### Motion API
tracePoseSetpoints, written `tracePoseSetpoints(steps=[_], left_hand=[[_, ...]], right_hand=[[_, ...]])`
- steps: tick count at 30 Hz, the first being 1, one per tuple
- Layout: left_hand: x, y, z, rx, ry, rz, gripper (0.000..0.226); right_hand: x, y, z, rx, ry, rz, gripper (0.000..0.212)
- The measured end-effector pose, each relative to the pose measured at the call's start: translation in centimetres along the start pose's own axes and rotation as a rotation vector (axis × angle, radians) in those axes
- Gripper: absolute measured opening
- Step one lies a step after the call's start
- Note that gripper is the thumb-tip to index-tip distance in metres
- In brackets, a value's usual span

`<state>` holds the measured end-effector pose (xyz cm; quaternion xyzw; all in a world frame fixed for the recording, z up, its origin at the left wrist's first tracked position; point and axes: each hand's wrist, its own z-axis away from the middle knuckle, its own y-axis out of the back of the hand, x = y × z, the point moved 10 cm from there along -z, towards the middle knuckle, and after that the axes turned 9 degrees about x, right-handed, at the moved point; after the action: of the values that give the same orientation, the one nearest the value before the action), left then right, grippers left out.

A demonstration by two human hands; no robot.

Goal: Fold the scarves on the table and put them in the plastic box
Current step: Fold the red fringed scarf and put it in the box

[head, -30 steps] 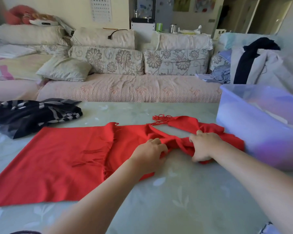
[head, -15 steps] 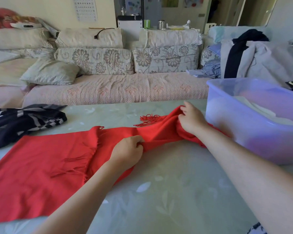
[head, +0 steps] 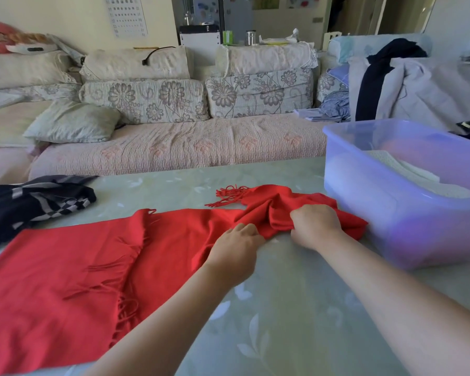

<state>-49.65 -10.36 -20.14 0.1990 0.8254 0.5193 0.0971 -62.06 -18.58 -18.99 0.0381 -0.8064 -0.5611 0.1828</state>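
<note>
A red fringed scarf [head: 65, 272] lies spread across the pale green table [head: 282, 321], flat on the left and bunched at its right end beside the box. My left hand [head: 235, 252] grips the scarf's near edge at the middle. My right hand [head: 315, 225] clutches the bunched right part, fingers curled into the cloth. A translucent purple plastic box [head: 407, 213] stands at the right with a white knitted scarf [head: 410, 175] inside. A black and white scarf [head: 33, 204] lies crumpled at the table's left.
A sofa [head: 174, 147] with floral cushions runs along the table's far side. Clothes [head: 407, 85] are piled at its right end, behind the box. A pillow [head: 71, 120] lies on the sofa at left.
My right hand came back from the far edge near the box toward me, now gripping the bunched cloth closer to my left hand. The fringe end lies further out on the table.
</note>
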Motion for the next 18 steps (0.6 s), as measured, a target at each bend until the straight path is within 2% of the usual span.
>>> tracePoseSetpoints(steps=[2, 4, 6, 7, 9, 11, 13, 15, 16, 17, 18], left_hand=[[-0.2, -1.2, -0.9, -0.035, 0.028, -0.107, 0.036], [-1.2, -1.7, -1.7, -0.066, 0.11, -0.178, 0.039], [-2.6, -2.0, -2.1, -0.115, 0.222, -0.163, 0.039], [-3.0, -2.0, -2.2, -0.115, 0.26, -0.126, 0.036], [-3.9, -1.7, -2.3, -0.078, 0.354, -0.031, 0.029], [-4.4, -1.0, -2.7, -0.003, 0.441, 0.148, 0.024], [-4.7, -0.5, -3.0, 0.042, 0.571, 0.439, 0.02], [-5.1, -0.5, -2.5, 0.08, 0.797, 0.882, 0.019], [-5.5, -0.9, -2.1, 0.092, 0.897, 1.014, 0.019], [-6.1, -1.1, -1.6, 0.082, 0.957, 1.02, 0.017], [-6.8, -1.0, -1.2, 0.054, 0.942, 0.86, 0.016]], right_hand=[[2.1, 0.0, -0.5, 0.021, -0.182, -0.081, 0.026], [5.3, 0.7, -0.8, 0.115, -0.441, -0.309, 0.027], [7.3, 1.2, -1.3, 0.252, -0.573, -0.564, 0.034], [7.1, 1.0, -1.7, 0.27, -0.55, -0.695, 0.046], [5.1, 0.5, -2.4, 0.198, -0.392, -0.878, 0.077], [2.9, -0.2, -2.2, 0.136, -0.208, -0.883, 0.09], [1.7, 0.1, -1.8, 0.191, -0.05, -0.714, 0.09], [1.1, 1.1, -1.2, 0.292, 0.063, -0.554, 0.084], [0.9, 1.4, -0.9, 0.332, 0.105, -0.51, 0.077], [0.7, 1.4, -0.7, 0.352, 0.128, -0.491, 0.068], [0.7, 1.2, -0.5, 0.347, 0.125, -0.505, 0.057]])
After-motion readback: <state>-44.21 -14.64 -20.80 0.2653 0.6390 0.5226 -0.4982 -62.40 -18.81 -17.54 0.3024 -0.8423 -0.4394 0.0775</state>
